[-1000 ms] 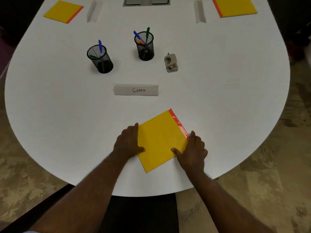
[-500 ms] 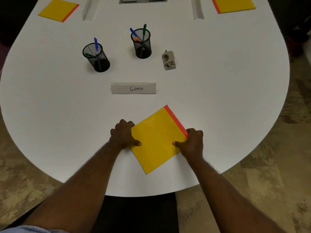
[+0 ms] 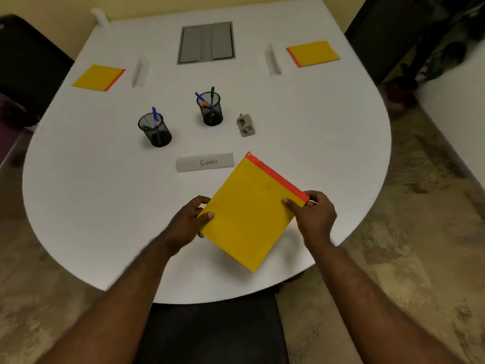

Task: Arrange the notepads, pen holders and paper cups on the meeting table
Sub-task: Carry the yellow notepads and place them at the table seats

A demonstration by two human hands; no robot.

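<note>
Chairs sit dark and half cut off at the picture's edges, one black chair [image 3: 31, 64] at far left. On the white table [image 3: 78, 179], going rightward, lie a left yellow notepad [image 3: 98, 77] with an orange edge, a folded name card [image 3: 140, 73] seen edge-on so its face is hidden, and a mesh pen holder [image 3: 154, 130] with a blue pen. The left hand [image 3: 187, 223] grips the near-left edge of the held notepad [image 3: 249, 214], thumb on top, fingers curled under and mostly hidden. A name card [image 3: 204, 162] with faint handwriting, hard to read, is partly covered by that pad's far corner. Behind it stand a second pen holder [image 3: 210, 109], a grey cable hatch [image 3: 206, 43] and a small grey object [image 3: 246, 125] too blurred to name. The right hand [image 3: 313, 218] pinches the pad's orange-bound corner. Further right are another edge-on card [image 3: 272, 60], a right yellow notepad [image 3: 312, 53] and a mottled beige floor [image 3: 406, 245].
</note>
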